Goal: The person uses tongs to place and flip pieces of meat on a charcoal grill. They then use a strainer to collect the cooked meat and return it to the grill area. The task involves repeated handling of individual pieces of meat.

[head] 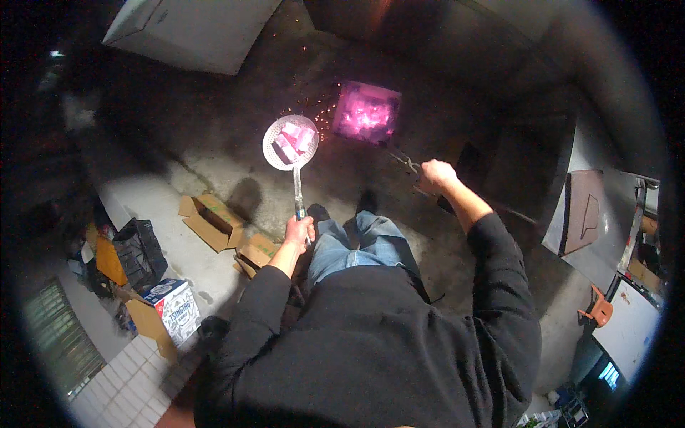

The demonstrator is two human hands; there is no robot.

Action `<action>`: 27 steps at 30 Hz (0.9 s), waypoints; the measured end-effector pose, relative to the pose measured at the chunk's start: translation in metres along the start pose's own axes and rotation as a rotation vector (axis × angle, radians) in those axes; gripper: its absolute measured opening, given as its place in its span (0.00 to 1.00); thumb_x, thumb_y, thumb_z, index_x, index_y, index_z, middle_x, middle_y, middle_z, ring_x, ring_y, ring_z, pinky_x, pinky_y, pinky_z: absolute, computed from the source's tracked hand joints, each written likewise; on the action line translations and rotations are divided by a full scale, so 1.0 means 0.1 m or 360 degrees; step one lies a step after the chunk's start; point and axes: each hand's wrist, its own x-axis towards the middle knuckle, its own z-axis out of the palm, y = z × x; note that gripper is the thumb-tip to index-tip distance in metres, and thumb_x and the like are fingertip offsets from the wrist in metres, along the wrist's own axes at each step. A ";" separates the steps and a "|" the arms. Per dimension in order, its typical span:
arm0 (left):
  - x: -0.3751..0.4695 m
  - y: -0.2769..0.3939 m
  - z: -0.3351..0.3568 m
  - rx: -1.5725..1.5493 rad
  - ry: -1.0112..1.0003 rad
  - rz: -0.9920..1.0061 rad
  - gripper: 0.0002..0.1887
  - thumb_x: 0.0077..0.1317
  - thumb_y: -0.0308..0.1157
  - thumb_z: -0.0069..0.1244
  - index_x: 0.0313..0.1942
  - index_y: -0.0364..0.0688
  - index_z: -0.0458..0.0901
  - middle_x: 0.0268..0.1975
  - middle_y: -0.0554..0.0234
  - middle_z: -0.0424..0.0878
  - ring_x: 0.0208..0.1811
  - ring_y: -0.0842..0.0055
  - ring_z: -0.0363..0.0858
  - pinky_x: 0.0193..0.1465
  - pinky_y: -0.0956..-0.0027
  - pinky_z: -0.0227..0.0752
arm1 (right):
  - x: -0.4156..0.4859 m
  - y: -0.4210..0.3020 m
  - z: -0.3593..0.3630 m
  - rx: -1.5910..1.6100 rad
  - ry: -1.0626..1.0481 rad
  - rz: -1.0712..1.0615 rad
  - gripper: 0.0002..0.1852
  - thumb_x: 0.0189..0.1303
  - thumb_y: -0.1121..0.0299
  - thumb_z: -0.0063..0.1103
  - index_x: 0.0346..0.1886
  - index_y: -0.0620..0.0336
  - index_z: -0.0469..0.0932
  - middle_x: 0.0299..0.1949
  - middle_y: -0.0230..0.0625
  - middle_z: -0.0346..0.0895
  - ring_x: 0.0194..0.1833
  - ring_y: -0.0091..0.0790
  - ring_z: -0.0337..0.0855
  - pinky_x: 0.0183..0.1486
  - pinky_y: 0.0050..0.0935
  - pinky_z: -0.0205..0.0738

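My left hand (298,235) grips the handle of a round perforated metal skimmer (298,184), held out in front of me. In its bowl lie 3 glowing blocks, apparently charcoal (287,147), pinkish-white in this light. My right hand (438,175) is closed around metal tongs (405,160). They point toward the lower right corner of a square fire box (396,95); their tips are too dark to make out. Inside the box, a bed of burning coals (366,115) glows pink. Sparks (324,113) fly between the skimmer and the box.
Opened cardboard boxes (214,222) lie on the floor to my left. Beyond them are a black plastic crate (140,249) and a printed beer carton (179,313). A metal cabinet (583,208) stands at right, with an orange stool (598,306) behind it. A pale box-shaped object (192,37) is at upper left.
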 end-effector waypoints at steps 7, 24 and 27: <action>-0.06 -0.04 -0.06 0.0018 -0.0008 -0.0026 0.05 0.59 0.25 0.47 0.27 0.40 0.68 0.16 0.64 0.69 0.10 0.77 0.66 0.11 0.71 0.61 | 0.36 0.01 0.22 0.0406 0.0344 -0.0105 0.11 0.45 0.65 0.56 0.20 0.63 0.79 0.26 0.49 0.80 0.31 0.49 0.83 0.34 0.41 0.78; -0.06 0.06 0.05 0.0203 -0.0078 0.0068 0.05 0.57 0.26 0.48 0.28 0.41 0.69 0.15 0.65 0.69 0.12 0.78 0.67 0.12 0.71 0.60 | -1.22 -0.35 0.86 0.2670 -0.0067 -0.0048 0.14 0.58 0.61 0.62 0.21 0.55 0.74 0.15 0.21 0.67 0.14 0.14 0.61 0.15 0.17 0.49; -0.09 0.06 0.05 0.0154 -0.0086 0.0043 0.05 0.58 0.26 0.48 0.28 0.41 0.68 0.15 0.65 0.69 0.12 0.78 0.67 0.12 0.70 0.60 | -0.95 -0.48 0.87 0.2647 0.0064 0.0210 0.14 0.58 0.60 0.61 0.19 0.55 0.72 0.14 0.21 0.64 0.13 0.16 0.61 0.13 0.19 0.48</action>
